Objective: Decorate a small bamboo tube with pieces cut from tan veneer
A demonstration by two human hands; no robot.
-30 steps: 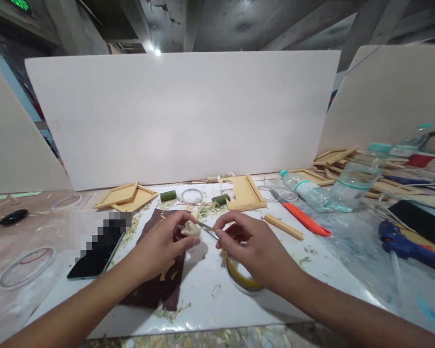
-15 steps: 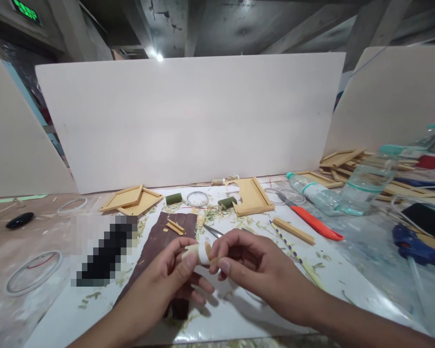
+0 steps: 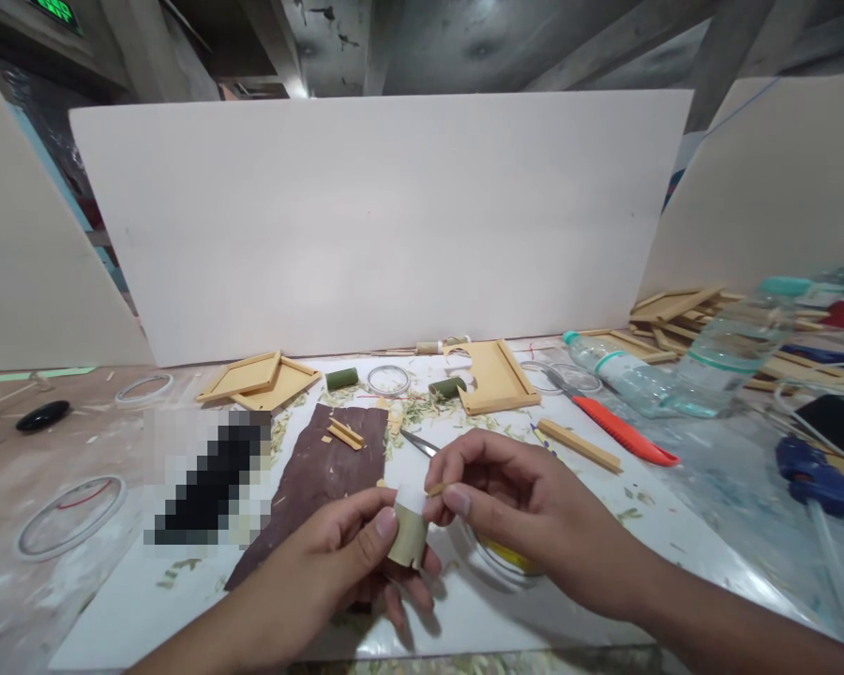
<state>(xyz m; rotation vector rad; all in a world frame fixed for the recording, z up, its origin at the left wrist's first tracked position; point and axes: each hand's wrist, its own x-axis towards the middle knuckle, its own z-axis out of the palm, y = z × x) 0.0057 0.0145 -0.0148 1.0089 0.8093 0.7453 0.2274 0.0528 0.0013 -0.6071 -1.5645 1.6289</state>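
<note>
My left hand (image 3: 352, 553) is closed around a short pale-green tube (image 3: 409, 539), which looks like cut bamboo. A white band (image 3: 412, 499) wraps its upper end, and small notches show in its lower rim. Between the thumb and fingers of my right hand (image 3: 513, 511) is a small light wooden piece (image 3: 436, 488), close beside the banded end. I cannot tell whether the two touch. Below the right hand lies a ring with a yellow part (image 3: 510, 555), partly covered. A pointed metal blade (image 3: 418, 442) pokes out behind the fingers.
A brown sheet (image 3: 324, 469) with wood slivers lies on the white board (image 3: 591, 581). Farther back are green tube pieces (image 3: 341, 378) and a notched wooden panel (image 3: 499, 377). To the right are a red-handled saw (image 3: 623, 431), a wooden bar (image 3: 580, 445), bottles (image 3: 735, 352) and a blue glue gun (image 3: 816, 476).
The tube has turned from lying sideways to nearly upright, its banded end now on top. My left hand has shifted slightly right and down. The right hand still pinches the small piece.
</note>
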